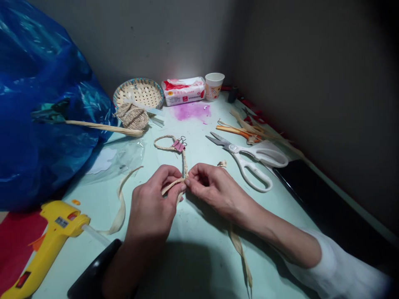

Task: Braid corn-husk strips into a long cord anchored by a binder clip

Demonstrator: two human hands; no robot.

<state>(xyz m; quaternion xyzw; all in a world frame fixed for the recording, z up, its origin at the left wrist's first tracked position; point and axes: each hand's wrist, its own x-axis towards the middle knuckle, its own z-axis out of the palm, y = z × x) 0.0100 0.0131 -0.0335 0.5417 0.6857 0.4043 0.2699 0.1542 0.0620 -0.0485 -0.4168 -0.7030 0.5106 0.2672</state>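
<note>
A thin braided straw cord [184, 160] runs down the middle of the table, its far part looped beyond a pink binder clip [178, 145]. At the near end of the braid my two hands meet. My left hand [158, 201] pinches a pale straw strand that crosses over its thumb. Thumb and fingers of my right hand [215, 187] are pressed together on the braid's end. A long loose straw strip [238, 245] trails out from under my right wrist. Another curled strip [121, 203] lies left of my left hand.
White-handled scissors [246, 158] lie open on the right, beside a black flat object [311, 195]. A yellow glue gun [57, 232] rests front left, under a big blue plastic bag [46, 104]. Behind are a twine ball [132, 116], basket [139, 92], tissue pack [183, 91] and paper cup [214, 86].
</note>
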